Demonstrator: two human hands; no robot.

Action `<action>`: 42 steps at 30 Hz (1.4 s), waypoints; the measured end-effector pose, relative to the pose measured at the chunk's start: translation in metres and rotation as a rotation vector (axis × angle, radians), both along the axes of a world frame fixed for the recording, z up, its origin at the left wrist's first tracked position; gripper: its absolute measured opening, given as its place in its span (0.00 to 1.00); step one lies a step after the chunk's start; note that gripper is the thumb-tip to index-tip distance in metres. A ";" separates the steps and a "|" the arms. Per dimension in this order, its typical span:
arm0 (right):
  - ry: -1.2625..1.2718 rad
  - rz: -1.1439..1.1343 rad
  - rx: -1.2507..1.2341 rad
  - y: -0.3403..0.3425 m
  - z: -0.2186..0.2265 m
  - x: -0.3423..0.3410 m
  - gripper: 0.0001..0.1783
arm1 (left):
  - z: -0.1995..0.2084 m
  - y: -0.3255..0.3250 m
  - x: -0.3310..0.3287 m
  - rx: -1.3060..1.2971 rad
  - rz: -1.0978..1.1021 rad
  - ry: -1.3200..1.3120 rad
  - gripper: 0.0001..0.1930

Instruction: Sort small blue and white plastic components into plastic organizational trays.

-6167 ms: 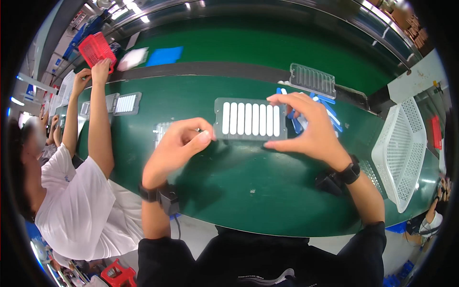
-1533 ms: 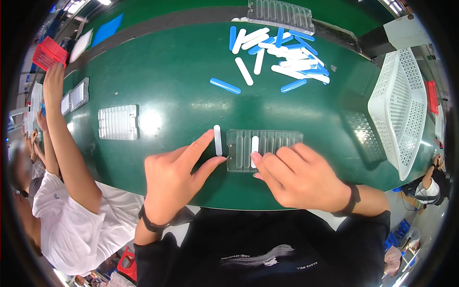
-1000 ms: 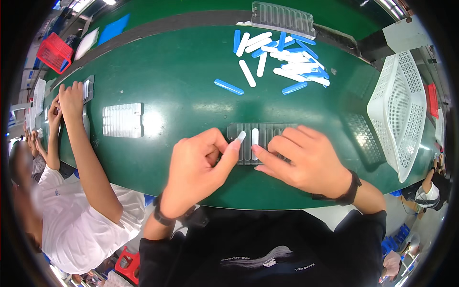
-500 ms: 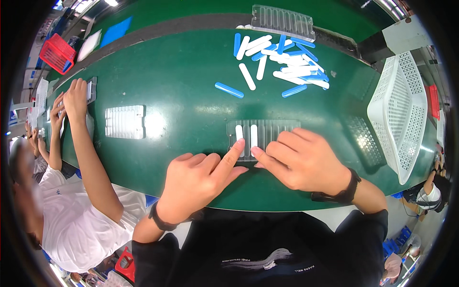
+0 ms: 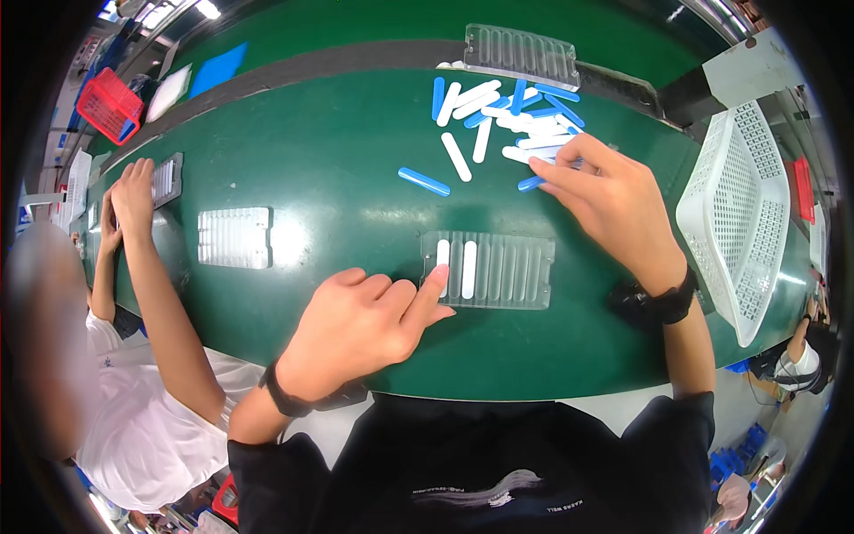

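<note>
A clear ribbed tray [image 5: 507, 271] lies on the green table in front of me. Two white strips with rounded ends sit in its left grooves, a left strip [image 5: 443, 252] and a second strip [image 5: 469, 267]. My left hand [image 5: 365, 320] rests its outstretched index fingertip on the left strip, other fingers curled, holding nothing. Up at the right side of a loose pile, my right hand [image 5: 614, 191] has its fingertips closed on the end of a white strip [image 5: 514, 153]. A blue strip [image 5: 528, 185] lies just below those fingertips. Part of the pile is hidden behind that hand.
Another clear tray [image 5: 520, 58] stands at the back edge, and a third tray [image 5: 233, 238] lies to the left. A white perforated basket [image 5: 734, 222] is on the right. At far left a co-worker's hands [image 5: 133, 196] handle a similar tray. A red basket [image 5: 111, 107] sits beyond.
My right hand has left the tray's second white strip and moved up and right to the pile. My left index finger stays at the left strip.
</note>
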State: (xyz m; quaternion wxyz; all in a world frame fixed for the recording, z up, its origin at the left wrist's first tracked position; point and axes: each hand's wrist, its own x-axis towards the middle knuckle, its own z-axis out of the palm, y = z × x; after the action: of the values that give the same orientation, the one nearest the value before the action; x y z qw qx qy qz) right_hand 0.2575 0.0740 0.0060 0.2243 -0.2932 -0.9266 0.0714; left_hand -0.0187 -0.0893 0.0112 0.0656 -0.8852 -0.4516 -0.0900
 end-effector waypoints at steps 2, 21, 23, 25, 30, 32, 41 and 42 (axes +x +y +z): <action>-0.039 0.007 0.067 -0.002 -0.002 0.003 0.09 | 0.004 0.005 -0.001 -0.050 0.016 -0.045 0.24; -0.002 -0.079 -0.025 0.001 -0.007 0.001 0.09 | -0.005 0.085 -0.031 -0.487 0.370 -0.589 0.05; -0.013 -0.018 -0.059 0.001 -0.006 0.002 0.09 | -0.003 0.086 -0.030 -0.498 0.376 -0.599 0.05; 0.033 -0.032 -0.141 -0.001 -0.007 0.000 0.09 | -0.003 0.087 -0.030 -0.534 0.380 -0.621 0.05; 0.079 -0.067 -0.253 -0.008 -0.004 -0.006 0.08 | -0.004 0.084 -0.033 -0.575 0.365 -0.596 0.05; 0.123 -0.150 -0.599 -0.013 0.007 -0.009 0.07 | -0.001 0.084 -0.033 -0.577 0.350 -0.568 0.05; 0.556 -0.170 -1.361 -0.026 0.001 -0.012 0.11 | -0.011 0.077 -0.012 -1.008 0.369 -1.243 0.08; 0.558 -0.168 -1.361 -0.028 -0.001 -0.012 0.11 | -0.013 0.079 -0.013 -0.978 0.367 -1.231 0.08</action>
State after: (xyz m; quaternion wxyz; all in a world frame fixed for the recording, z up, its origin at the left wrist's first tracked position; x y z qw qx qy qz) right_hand 0.2455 0.0461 0.0052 0.2248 -0.4082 -0.5602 0.6848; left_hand -0.0316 -0.0106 -0.0016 -0.5761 -0.5170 -0.5333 -0.3413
